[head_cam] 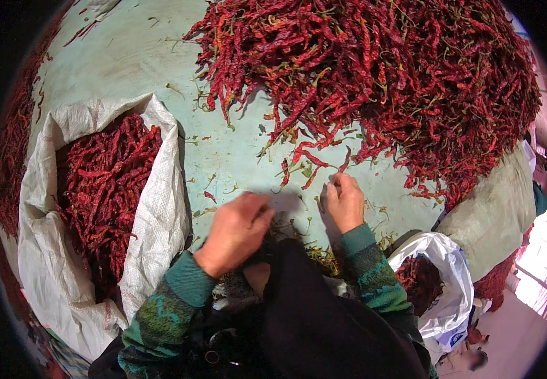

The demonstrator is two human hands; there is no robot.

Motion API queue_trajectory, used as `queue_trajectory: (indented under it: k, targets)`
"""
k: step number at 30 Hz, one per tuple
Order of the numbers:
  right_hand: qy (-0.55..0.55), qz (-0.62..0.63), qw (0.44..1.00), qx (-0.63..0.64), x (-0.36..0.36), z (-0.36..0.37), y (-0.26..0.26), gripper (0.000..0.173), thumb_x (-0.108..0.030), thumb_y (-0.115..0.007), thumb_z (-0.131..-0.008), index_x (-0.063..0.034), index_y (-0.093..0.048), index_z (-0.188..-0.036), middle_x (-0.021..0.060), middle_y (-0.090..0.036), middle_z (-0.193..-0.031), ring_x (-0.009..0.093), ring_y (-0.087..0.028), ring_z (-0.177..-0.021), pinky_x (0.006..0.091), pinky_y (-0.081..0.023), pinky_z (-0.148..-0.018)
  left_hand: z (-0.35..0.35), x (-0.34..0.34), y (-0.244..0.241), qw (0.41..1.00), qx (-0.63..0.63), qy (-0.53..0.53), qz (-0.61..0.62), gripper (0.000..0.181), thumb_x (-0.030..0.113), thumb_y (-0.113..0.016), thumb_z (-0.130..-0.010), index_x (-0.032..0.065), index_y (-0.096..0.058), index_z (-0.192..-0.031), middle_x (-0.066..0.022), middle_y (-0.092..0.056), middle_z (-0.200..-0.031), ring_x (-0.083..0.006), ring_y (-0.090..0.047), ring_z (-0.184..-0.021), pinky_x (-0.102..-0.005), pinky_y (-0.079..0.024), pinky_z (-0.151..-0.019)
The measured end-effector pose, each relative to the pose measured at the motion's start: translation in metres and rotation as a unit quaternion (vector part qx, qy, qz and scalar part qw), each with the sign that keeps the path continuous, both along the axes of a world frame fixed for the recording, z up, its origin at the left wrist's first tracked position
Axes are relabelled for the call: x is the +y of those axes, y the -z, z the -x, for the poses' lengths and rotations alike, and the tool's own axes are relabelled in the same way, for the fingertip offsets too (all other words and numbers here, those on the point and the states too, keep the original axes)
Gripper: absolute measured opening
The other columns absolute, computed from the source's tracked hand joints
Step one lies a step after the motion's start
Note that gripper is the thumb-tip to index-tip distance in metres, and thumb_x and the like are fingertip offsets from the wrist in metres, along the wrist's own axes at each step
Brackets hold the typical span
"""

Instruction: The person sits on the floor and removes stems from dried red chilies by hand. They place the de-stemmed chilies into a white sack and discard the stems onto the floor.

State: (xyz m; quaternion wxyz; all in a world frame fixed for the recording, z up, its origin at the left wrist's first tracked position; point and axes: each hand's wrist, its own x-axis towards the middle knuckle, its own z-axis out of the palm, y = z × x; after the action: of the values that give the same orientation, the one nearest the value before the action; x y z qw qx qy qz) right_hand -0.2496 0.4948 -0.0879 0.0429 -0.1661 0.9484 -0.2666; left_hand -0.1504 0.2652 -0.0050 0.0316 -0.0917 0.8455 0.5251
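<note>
My left hand (235,232), blurred, hovers over the near part of the pale green surface (131,61) with its fingers bent inward. Whether anything lies between those fingers cannot be seen. To its right, my right hand (345,203) has thumb and fingers pinched together, and a dried red chilli (346,158) sticks out from the fingertips. Several loose chillies with stems (314,160) lie just beyond both hands. Past them rises a big heap of dried red chillies (373,71), many with greenish stems.
At left stands an open white woven sack (160,199) holding stemless-looking red chillies (107,189). A white plastic bag (460,284) with dark red chillies sits at right, below a pale sack (496,208). Snapped stems (231,189) litter the surface; more stems (323,260) gather against my body.
</note>
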Motion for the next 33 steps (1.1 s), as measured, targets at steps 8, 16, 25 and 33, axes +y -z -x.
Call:
queue_trajectory:
  k: [8, 16, 25, 33]
  targets:
    - [-0.046, -0.117, 0.99, 0.061, -0.011, 0.033, 0.008, 0.013, -0.011, -0.06, -0.076, -0.0075, -0.054, -0.087, 0.0151, -0.051, -0.082, 0.035, -0.056, -0.067, 0.0442, -0.046, -0.055, -0.005, 0.022, 0.025, 0.998, 0.02, 0.057, 0.028, 0.018, 0.011, -0.059, -0.078, 0.0038, -0.057, -0.095, -0.0156, -0.058, -0.085, -0.0377, -0.057, -0.073, -0.0439, -0.046, -0.061]
    - [-0.205, 0.008, 0.978, -0.026, -0.012, -0.037, -0.054, 0.009, -0.003, -0.054, -0.076, -0.008, -0.052, -0.084, 0.0115, -0.05, -0.071, 0.032, -0.055, -0.057, 0.0396, -0.045, -0.048, 0.009, 0.053, 0.033, 0.939, 0.169, 0.126, 0.273, 0.034, 0.013, -0.056, -0.071, -0.0001, -0.058, -0.102, -0.0114, -0.053, -0.099, -0.0293, -0.049, -0.102, -0.0485, -0.036, -0.097]
    - [-0.2, 0.118, 0.953, -0.194, -0.009, -0.04, -0.066, 0.023, 0.006, -0.061, -0.071, -0.0023, -0.058, -0.093, 0.0142, -0.055, -0.075, 0.032, -0.056, -0.068, 0.0353, -0.045, -0.058, -0.004, 0.053, 0.044, 0.938, 0.038, 0.269, 0.213, 0.024, 0.009, -0.051, -0.073, 0.0042, -0.053, -0.096, -0.0107, -0.05, -0.096, -0.0283, -0.048, -0.101, -0.0518, -0.03, -0.099]
    - [-0.179, 0.084, 0.956, -0.214, -0.012, -0.049, -0.074, 0.018, 0.005, -0.053, -0.071, -0.0035, -0.054, -0.087, 0.0163, -0.053, -0.078, 0.037, -0.054, -0.074, 0.0393, -0.044, -0.06, -0.014, 0.055, 0.05, 0.972, -0.019, 0.234, 0.033, 0.024, 0.008, -0.055, -0.069, 0.0034, -0.052, -0.092, -0.0144, -0.051, -0.088, -0.035, -0.054, -0.083, -0.0431, -0.046, -0.068]
